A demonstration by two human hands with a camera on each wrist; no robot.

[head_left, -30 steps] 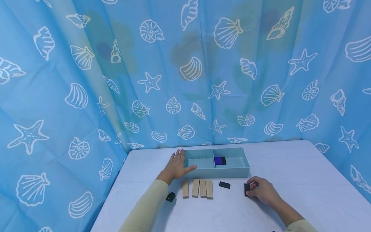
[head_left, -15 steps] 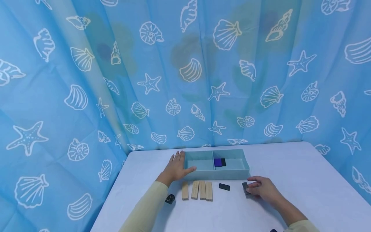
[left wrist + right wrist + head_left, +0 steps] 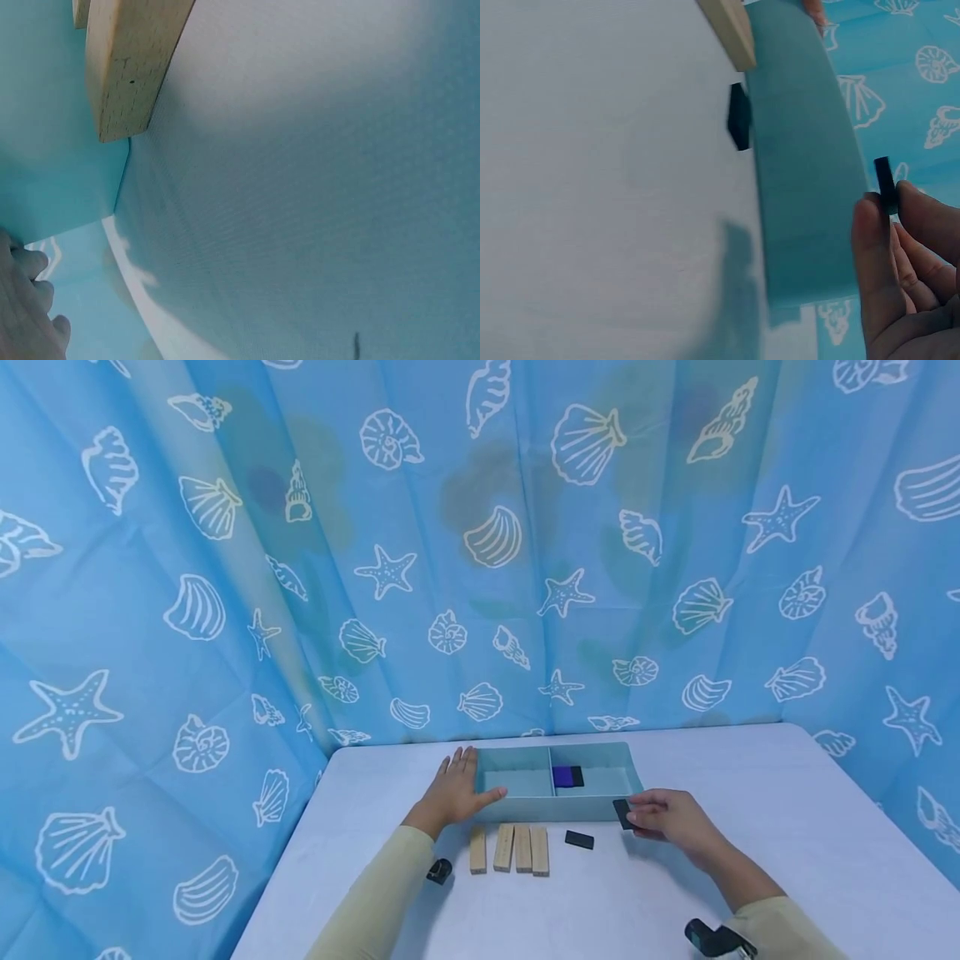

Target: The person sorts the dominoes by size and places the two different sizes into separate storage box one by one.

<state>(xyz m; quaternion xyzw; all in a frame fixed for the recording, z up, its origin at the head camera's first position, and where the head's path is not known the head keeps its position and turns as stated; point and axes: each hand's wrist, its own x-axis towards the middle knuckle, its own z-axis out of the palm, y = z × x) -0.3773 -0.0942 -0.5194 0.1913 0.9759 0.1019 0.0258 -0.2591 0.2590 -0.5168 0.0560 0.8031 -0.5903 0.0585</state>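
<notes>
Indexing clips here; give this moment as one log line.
left hand: at tray | right hand: pinching black block | wooden blocks: on table

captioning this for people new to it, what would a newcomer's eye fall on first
Probably the bright blue shell-print curtain, which fills most of the head view behind the white table. Next would likely come the pale blue-green divided box near the table's back edge, with a purple thing in its right compartment. Then the right hand, pinching a small black block near the box's front right corner.
</notes>
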